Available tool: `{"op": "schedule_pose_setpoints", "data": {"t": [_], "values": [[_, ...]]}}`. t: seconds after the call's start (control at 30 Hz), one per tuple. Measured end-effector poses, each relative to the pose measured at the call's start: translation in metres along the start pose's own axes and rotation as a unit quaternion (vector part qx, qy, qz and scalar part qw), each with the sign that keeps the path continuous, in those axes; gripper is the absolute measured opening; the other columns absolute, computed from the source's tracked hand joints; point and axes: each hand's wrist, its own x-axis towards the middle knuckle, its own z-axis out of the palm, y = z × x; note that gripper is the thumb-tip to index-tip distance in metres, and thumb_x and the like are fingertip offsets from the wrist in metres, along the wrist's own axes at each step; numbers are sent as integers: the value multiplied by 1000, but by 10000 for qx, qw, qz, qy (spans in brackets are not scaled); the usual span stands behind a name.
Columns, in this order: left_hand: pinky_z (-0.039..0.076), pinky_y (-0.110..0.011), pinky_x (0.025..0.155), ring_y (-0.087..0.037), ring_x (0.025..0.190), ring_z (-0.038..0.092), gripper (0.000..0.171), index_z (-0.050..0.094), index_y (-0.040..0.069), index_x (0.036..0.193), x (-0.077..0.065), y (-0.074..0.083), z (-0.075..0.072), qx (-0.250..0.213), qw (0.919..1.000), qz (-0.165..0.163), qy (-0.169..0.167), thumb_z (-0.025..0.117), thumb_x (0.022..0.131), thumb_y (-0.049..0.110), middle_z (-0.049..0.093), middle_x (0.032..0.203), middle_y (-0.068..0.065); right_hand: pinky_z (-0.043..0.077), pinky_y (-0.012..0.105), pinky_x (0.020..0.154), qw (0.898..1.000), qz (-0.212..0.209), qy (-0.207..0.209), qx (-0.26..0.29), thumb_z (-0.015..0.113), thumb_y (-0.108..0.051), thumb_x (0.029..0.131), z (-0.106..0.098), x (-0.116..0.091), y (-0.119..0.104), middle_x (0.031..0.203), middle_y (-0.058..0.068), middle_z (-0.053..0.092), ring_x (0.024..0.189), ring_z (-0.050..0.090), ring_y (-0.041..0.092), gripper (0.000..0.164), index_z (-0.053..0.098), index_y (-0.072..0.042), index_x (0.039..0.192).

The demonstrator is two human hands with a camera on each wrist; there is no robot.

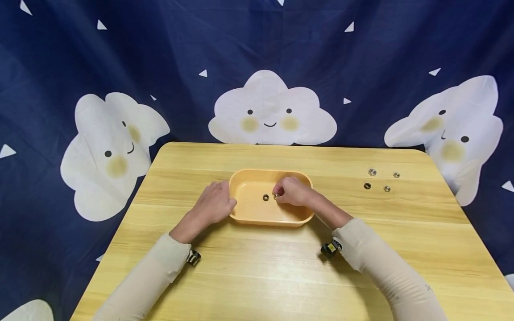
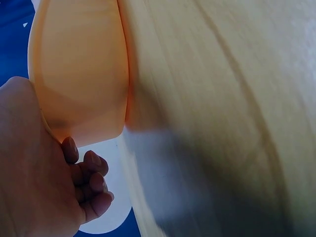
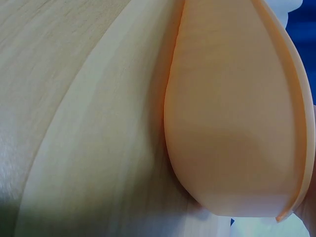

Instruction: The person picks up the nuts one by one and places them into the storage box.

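An orange plastic tray [image 1: 257, 221] stands on the wooden table, a dark hex nut [image 1: 266, 197] lying on its floor. My left hand [image 1: 213, 203] grips the tray's left rim. In the left wrist view its fingers [image 2: 96, 185] curl beside the tray's outer wall [image 2: 81, 74]. Reaching over the right side, my right hand [image 1: 295, 191] pinches a silvery nut [image 1: 276, 195] low inside the tray, just right of the dark nut. The right wrist view is mostly filled by the outer wall [image 3: 232, 118]; that hand's fingers are hidden there.
Several nuts lie apart at the table's right: a large silvery nut [image 1: 372, 172], a dark nut [image 1: 367, 186] and smaller silvery ones, such as the front nut [image 1: 387, 189]. A dark blue curtain [image 1: 180, 53] with cloud prints hangs behind the table's far edge.
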Motion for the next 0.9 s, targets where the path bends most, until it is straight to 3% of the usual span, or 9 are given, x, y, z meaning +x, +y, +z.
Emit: {"op": "schedule_pose_setpoints", "data": {"t": [0.9], "values": [[38, -35, 71, -26, 77, 47, 20, 49, 7, 91, -2, 1, -2, -30, 10000, 21, 12, 53, 95, 27, 51, 81, -5, 58, 30, 90, 9997, 137, -203, 71, 77, -10, 89, 0, 1, 1, 103, 5, 77, 97, 70, 16, 19, 77, -7, 108]]}}
